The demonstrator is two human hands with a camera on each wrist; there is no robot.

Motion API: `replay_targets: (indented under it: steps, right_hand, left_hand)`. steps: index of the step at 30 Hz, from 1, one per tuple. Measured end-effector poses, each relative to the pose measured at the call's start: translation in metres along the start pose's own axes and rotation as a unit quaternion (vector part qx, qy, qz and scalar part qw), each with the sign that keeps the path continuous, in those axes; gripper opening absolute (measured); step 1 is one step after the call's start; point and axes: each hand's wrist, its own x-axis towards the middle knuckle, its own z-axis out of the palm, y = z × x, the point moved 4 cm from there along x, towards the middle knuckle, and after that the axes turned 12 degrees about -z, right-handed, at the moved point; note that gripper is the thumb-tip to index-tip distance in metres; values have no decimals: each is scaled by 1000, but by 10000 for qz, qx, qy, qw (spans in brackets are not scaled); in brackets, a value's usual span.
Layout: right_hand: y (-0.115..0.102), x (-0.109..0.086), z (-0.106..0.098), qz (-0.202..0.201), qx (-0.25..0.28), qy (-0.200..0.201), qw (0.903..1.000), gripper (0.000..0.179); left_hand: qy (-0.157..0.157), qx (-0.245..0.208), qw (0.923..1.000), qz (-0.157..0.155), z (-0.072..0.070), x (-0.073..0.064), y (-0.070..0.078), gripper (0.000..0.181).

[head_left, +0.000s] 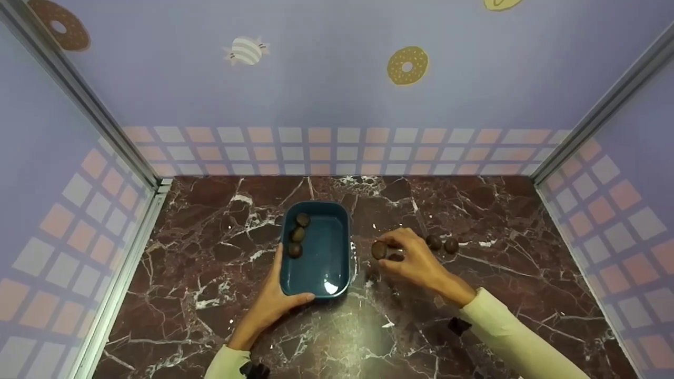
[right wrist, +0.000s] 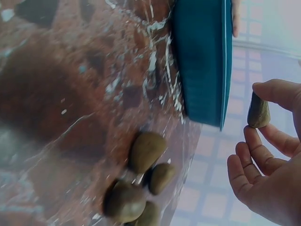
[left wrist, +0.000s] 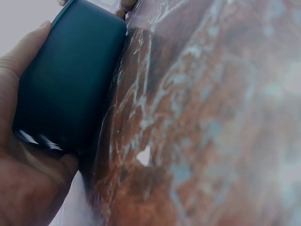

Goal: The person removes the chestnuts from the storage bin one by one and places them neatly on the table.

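Observation:
A teal rectangular dish stands on the table, with three brown stones in a line along its inner left wall. My left hand holds the dish at its near left corner, fingers along the left side and thumb on the near rim. To the right of the dish, my right hand pinches a flat brown stone between thumb and fingertips, raised over the table. Several more stones lie on the marble close below it, one of them partly hidden by the hand in the head view.
The dark red marble tabletop has white veins and reflects light near its front. Purple walls with a pink and white checked band close off the back and both sides. Black straps sit at both wrists.

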Motion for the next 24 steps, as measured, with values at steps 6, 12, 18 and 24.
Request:
replay_targets:
  steps: [6, 12, 18, 24]
  right_hand:
    - [14, -15, -10, 251, -132, 279, 9992, 46]
    - [29, -33, -21, 572, -121, 512, 9970, 45]
    - [40, -48, -30, 696, -215, 650, 9952, 45]
    - [52, -60, -40, 830, -406, 827, 9923, 45]
  left_hand:
    - [63, 104, 9999, -37, -1, 1, 0, 145]
    - [65, 95, 9999, 17, 1, 2, 1, 146]
    - [33, 37, 10000, -15, 1, 1, 1, 147]
    - [-62, -41, 9999, -99, 1, 0, 2, 144]
